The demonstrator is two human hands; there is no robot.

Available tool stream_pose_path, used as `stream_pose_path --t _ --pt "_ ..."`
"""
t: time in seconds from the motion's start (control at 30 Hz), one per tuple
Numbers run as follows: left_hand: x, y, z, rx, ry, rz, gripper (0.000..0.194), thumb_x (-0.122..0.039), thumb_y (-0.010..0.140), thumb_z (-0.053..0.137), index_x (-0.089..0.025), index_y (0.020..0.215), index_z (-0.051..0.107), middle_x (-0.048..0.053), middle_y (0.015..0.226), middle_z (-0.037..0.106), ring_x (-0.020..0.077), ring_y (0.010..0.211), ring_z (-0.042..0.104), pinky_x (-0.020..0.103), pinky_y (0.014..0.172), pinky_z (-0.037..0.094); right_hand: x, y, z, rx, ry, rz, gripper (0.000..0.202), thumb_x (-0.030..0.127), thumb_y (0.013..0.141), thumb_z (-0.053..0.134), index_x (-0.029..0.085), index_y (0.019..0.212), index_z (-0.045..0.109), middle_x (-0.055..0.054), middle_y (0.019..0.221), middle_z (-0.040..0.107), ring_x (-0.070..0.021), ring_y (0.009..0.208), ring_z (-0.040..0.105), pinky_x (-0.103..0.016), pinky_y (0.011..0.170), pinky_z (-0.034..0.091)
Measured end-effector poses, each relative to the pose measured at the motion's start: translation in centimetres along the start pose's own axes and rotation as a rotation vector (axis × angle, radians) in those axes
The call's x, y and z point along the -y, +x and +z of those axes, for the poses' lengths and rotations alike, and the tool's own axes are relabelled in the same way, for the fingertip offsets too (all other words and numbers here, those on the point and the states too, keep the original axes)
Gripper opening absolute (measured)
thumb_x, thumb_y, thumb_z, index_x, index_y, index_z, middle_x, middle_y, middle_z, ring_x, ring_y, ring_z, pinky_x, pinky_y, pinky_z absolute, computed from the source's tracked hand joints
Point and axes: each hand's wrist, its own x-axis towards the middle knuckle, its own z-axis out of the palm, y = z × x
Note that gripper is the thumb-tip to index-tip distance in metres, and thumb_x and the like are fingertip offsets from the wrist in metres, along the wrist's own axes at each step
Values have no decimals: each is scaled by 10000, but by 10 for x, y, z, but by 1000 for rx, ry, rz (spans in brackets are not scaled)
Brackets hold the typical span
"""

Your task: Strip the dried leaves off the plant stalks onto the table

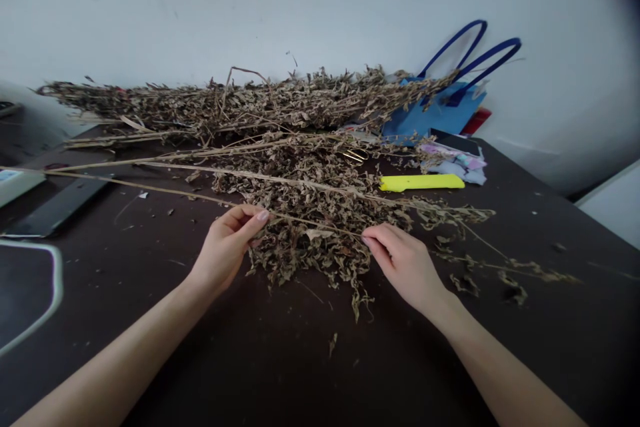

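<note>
Between my two hands runs a long, thin dried plant stem, its bare end stretching away to the left. My left hand pinches it with thumb and forefinger. Farther along, my right hand is also closed on the stem, its other fingers curled. Under the stem lies a loose heap of dry, curled brown leaves. Another dried stalk rests across that heap, just beyond my hands. To the right of my right hand, leafy tips reach over the dark table.
A large bundle of dried plants lies along the wall. At the right are a yellow-handled tool, gold-rimmed scissor handles and a blue bag. A dark flat object lies at left on the dark table.
</note>
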Motion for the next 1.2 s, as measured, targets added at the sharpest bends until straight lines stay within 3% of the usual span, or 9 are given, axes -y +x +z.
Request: stream_pose_path --t 0.13,0.37,0.57,0.73,1.0,1.2 --pt "2 -3 2 47 45 45 129 -275 715 693 -175 767 631 -5 712 582 70 579 469 180 503 367 3 -1 2 21 18 4 184 224 913 382 191 889 561 -26 813 608 -128 703 564 -256 650 432" --pt "4 -5 1 85 157 57 189 -288 726 677 -184 884 663 24 777 631 97 609 516 203 515 399 8 -1 4 12 14 -33 195 233 916 383 191 887 571 -27 809 617 -122 693 568 -240 623 430" --pt "4 -5 1 82 222 149 139 -285 747 656 -197 852 679 44 890 674 136 773 584 240 693 469 10 -2 5 41 36 -44 201 227 921 378 188 894 574 -31 792 607 -120 678 548 -245 609 418" --pt "4 -5 0 86 270 150 168 -292 749 656 -194 882 683 47 892 684 142 789 597 248 719 470 11 -3 6 54 31 -42 185 224 919 389 191 891 568 -21 782 596 -117 673 535 -245 611 404" --pt "5 -4 0 54 299 196 115 -279 736 663 -189 806 683 32 804 678 129 715 587 234 652 457 13 -3 5 65 26 -57 195 227 921 384 188 897 573 -22 788 603 -114 664 543 -239 613 406" --pt "2 -5 -2 38 477 295 146 -297 785 607 -167 844 638 39 831 643 135 689 558 242 603 433 12 -3 5 61 49 -52 198 223 919 383 190 893 577 -17 781 604 -106 659 546 -224 604 401"
